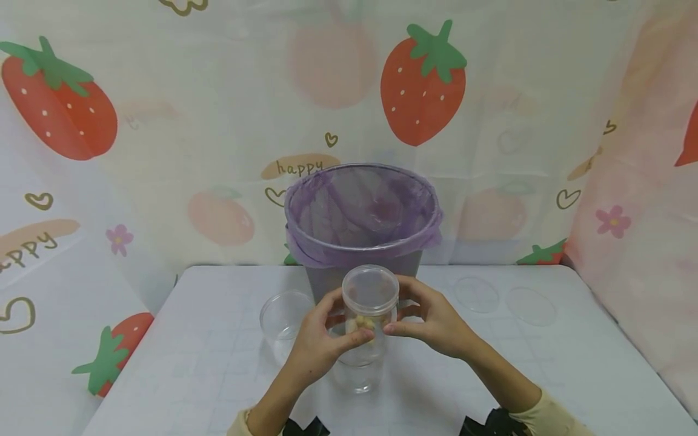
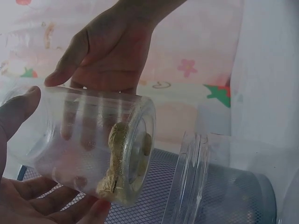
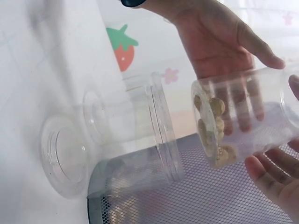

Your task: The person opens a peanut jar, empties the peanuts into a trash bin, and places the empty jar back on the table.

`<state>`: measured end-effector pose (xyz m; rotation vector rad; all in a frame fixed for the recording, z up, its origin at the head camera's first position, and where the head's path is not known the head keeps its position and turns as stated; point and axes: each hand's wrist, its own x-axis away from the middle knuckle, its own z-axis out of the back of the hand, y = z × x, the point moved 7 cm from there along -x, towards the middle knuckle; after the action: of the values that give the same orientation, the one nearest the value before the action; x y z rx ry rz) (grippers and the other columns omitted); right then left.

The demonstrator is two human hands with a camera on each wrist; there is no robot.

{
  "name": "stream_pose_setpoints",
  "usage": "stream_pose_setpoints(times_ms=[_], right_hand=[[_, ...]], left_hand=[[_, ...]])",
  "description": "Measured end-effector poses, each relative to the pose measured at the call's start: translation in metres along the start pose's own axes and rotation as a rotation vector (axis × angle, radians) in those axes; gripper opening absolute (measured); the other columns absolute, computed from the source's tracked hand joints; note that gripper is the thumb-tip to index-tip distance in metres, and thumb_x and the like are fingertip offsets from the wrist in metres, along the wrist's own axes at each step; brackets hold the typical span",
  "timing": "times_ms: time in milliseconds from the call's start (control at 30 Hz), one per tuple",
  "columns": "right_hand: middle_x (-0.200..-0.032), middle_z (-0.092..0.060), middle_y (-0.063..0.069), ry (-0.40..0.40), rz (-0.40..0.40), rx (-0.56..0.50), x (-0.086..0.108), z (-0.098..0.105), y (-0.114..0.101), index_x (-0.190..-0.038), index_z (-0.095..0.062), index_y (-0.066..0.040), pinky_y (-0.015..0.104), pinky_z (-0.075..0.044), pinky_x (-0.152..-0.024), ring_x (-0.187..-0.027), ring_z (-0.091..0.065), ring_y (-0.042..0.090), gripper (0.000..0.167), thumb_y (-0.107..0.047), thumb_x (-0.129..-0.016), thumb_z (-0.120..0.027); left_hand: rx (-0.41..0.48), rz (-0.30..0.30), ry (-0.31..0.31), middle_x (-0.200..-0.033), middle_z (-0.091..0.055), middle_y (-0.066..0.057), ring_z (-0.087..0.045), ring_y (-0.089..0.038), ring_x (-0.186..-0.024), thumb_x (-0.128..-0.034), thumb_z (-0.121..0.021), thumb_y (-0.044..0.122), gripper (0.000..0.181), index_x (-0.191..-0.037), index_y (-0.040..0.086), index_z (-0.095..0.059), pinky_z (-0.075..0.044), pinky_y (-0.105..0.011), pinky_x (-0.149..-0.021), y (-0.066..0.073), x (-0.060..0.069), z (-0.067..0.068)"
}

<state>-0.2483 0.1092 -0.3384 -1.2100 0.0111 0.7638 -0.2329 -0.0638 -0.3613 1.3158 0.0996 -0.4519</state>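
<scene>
Both hands hold a clear plastic jar [image 1: 371, 306] upright above the table, in front of the bin. Its round top looks covered by a translucent lid. Several unshelled peanuts [image 2: 117, 144] lie at the jar's bottom, and they also show in the right wrist view. My left hand [image 1: 322, 339] grips the jar from the left, thumb across the front. From the right, my right hand [image 1: 436, 318] holds it between thumb and fingers, the fingers partly seen through the clear wall. Below the held jar stands another clear jar [image 1: 362, 381], partly hidden by it.
A mesh bin [image 1: 332, 278] lined with a purple bag [image 1: 305, 242] stands at the back centre. Left of the hands is a clear jar [image 1: 275, 318]. Two thin clear discs [image 1: 477, 295] lie at the table's right. Printed cloth [image 1: 349, 127] hangs behind the white table [image 1: 207, 363].
</scene>
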Motion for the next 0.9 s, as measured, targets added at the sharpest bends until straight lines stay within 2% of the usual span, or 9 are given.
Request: stream_pose_setpoints(times_ms=[367,500,633,900], right_hand=[[-0.128,-0.059,0.015,-0.044,-0.007,0.045,-0.001,0.007,-0.004,-0.139,-0.045,-0.006,0.034,-0.057,-0.085,-0.108,-0.059,0.009,0.066,-0.009,-0.082,-0.077],[-0.130,-0.058,0.013,-0.068,0.008,0.105,-0.001,0.015,-0.011,-0.140,-0.045,-0.007,0.036,-0.057,-0.087,-0.111,-0.057,0.008,0.066,-0.010,-0.083,-0.077],[-0.130,-0.058,0.012,-0.077,0.017,0.162,-0.003,0.024,-0.020,-0.141,-0.044,-0.003,0.032,-0.056,-0.089,-0.112,-0.057,0.006,0.067,-0.011,-0.083,-0.077],[-0.131,-0.058,0.014,-0.080,0.051,0.277,-0.011,0.039,-0.042,-0.138,-0.048,0.000,0.029,-0.055,-0.090,-0.113,-0.059,0.023,0.064,-0.010,-0.082,-0.078]], left_hand=[[0.048,0.010,0.001,-0.133,-0.059,-0.009,-0.056,-0.031,-0.122,-0.0808,-0.080,0.024,0.070,-0.140,0.009,-0.046,-0.048,-0.044,-0.103,-0.001,0.001,-0.001],[0.049,0.025,0.005,-0.133,-0.059,-0.007,-0.057,-0.029,-0.122,-0.0803,-0.081,0.025,0.070,-0.140,0.009,-0.046,-0.048,-0.042,-0.104,-0.002,0.001,-0.001],[0.058,0.045,0.014,-0.133,-0.059,-0.005,-0.057,-0.025,-0.122,-0.0790,-0.082,0.024,0.071,-0.139,0.010,-0.047,-0.047,-0.040,-0.104,-0.003,0.001,-0.002],[0.054,0.051,0.023,-0.132,-0.060,-0.003,-0.057,-0.020,-0.120,-0.0776,-0.083,0.024,0.071,-0.138,0.011,-0.048,-0.048,-0.034,-0.103,-0.003,0.001,-0.004]])
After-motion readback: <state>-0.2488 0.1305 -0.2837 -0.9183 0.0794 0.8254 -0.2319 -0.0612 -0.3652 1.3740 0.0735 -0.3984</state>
